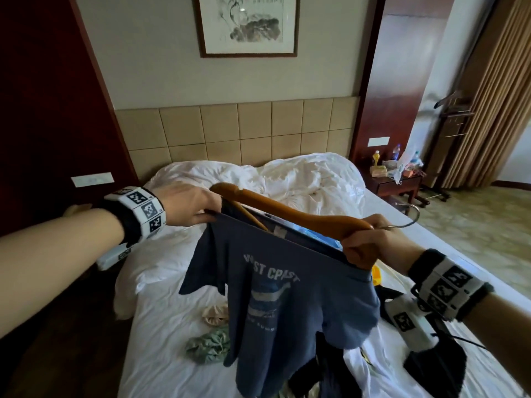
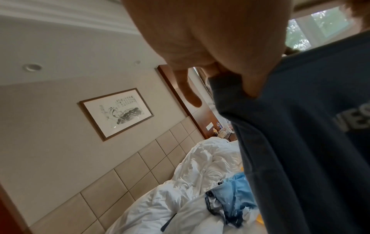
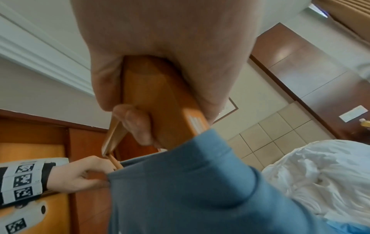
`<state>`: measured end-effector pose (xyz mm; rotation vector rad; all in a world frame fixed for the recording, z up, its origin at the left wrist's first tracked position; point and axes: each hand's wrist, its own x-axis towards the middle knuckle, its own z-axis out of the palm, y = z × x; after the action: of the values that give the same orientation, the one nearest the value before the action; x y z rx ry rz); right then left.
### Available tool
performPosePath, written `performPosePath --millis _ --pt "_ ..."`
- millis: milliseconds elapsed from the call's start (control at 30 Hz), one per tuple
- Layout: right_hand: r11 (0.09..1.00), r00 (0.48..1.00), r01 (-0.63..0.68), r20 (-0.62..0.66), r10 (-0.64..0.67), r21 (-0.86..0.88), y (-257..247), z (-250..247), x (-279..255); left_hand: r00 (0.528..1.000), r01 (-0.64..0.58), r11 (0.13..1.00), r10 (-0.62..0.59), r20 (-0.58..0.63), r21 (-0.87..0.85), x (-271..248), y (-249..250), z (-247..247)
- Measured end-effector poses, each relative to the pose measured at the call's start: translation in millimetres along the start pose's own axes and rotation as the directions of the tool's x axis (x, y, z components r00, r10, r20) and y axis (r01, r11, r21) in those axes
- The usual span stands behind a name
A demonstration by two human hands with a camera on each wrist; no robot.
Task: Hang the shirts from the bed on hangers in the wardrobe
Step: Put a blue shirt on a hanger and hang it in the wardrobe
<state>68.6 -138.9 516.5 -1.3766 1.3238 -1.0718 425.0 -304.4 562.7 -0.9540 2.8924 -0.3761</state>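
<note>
Centre of the head view: blue T-shirt (image 1: 290,294) with pale chest lettering, held up above the bed (image 1: 161,363), hem hanging toward the lower centre of the frame. Wooden hanger (image 1: 290,209) lying along the shirt's top edge, running from the upper left to the right, metal hook (image 1: 408,218) projecting to the right.

Left of centre: left hand (image 1: 186,203), thumb and fingers pinching the shirt's fabric at the hanger's left end; in the left wrist view, thumb pressed into the dark cloth, one finger hanging free.

Right of centre: right hand (image 1: 370,242), fingers curled tightly round the hanger's right arm, as confirmed in the right wrist view, shirt fabric bunched just below the grip.

Lower centre: crumpled green garment (image 1: 208,344) and beige garment (image 1: 215,314) on the sheet, partly behind the shirt. Upper centre: rumpled white duvet (image 1: 287,176) against the tiled headboard (image 1: 230,130), framed ink picture (image 1: 247,24) above. Right edge: bedside table (image 1: 396,185) bearing bottles.
</note>
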Motion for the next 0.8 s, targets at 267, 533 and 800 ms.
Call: performPosePath --millis 267,533,800 --pt "0.969 0.997 -0.077 -0.027 0.073 -0.234 -4 -12 -3 0.991 0.049 0.999 -0.048 0.127 -0.006 8 3 -4" --pt "0.912 0.993 -0.088 0.037 0.112 -0.401 -31 -17 0 0.987 0.028 0.998 -0.037 0.156 0.064 20 22 -1" --pt "0.918 0.992 -0.120 -0.001 0.129 -0.378 -20 -27 3 0.996 0.065 0.996 -0.068 0.055 0.064 28 13 -6"
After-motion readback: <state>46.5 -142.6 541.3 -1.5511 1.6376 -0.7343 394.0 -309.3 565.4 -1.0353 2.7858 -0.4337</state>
